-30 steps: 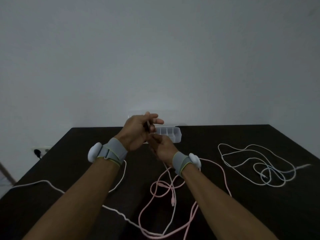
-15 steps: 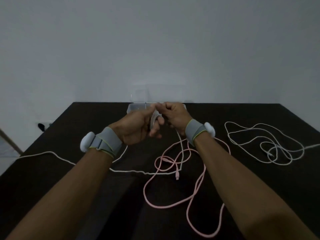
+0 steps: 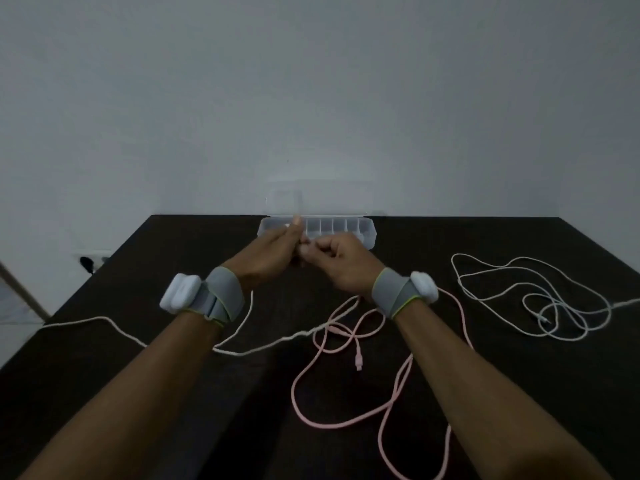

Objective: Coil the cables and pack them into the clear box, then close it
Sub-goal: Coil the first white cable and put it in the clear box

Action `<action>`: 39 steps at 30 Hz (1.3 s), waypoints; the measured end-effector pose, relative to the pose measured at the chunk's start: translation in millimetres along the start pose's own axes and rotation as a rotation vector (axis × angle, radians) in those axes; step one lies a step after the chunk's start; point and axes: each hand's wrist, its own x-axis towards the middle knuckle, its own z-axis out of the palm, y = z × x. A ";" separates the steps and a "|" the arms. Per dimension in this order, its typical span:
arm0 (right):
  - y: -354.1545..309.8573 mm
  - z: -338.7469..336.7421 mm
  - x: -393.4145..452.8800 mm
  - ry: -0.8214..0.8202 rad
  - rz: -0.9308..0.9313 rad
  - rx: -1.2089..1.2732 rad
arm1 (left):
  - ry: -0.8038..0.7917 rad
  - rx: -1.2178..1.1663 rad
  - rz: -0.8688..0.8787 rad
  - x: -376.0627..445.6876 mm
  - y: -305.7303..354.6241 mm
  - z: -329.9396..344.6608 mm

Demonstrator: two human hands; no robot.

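A clear box (image 3: 360, 231) with several compartments stands open at the table's far edge, its lid leaning up against the wall. Just in front of it my left hand (image 3: 266, 258) and my right hand (image 3: 341, 259) meet, both closed on a cream-white cable (image 3: 114, 323). That cable runs from under my hands down and off to the left across the table. A pink cable (image 3: 332, 420) lies in loose loops between my forearms. To the right a bluish-white cable (image 3: 554, 299) lies tangled and untouched.
The dark table (image 3: 173, 251) ends at a pale wall behind the box. A wall socket with a black plug (image 3: 86, 262) sits low at the left. Grey wrist straps with white pods are on both wrists.
The view has tilted down, showing more of the table and the box. My hands have drawn level side by side on the cream-white cable, the right hand now to the right of the left.
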 end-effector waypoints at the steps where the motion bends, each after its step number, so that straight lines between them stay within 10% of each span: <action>1: -2.0 -8.9 4.9 0.007 -0.016 -0.044 | -0.017 0.010 0.009 -3.2 1.5 3.3; 9: -5.9 -25.3 12.3 0.162 0.084 0.396 | -0.326 -0.767 -0.091 -16.5 35.0 4.7; 16: 2.7 21.3 -17.0 0.093 0.229 0.631 | -0.079 -1.153 0.001 -4.2 45.6 -2.1; 19: -4.5 28.1 -27.4 -0.017 0.251 0.551 | 0.150 -0.875 0.029 4.2 44.5 -6.7; 22: -13.0 14.8 -27.6 -0.107 0.182 0.431 | 0.284 -0.066 0.116 4.1 32.7 -12.3; 26: -31.8 -14.5 -16.6 -0.077 0.058 0.277 | 0.128 0.469 0.137 -3.2 26.3 -16.0; 32: -35.1 -31.5 10.8 0.211 0.013 0.316 | -0.228 -0.508 -0.040 -17.3 39.0 -4.8; 39: -15.7 19.6 -10.7 0.144 0.148 0.521 | -0.088 -0.714 0.049 -8.7 55.5 -4.6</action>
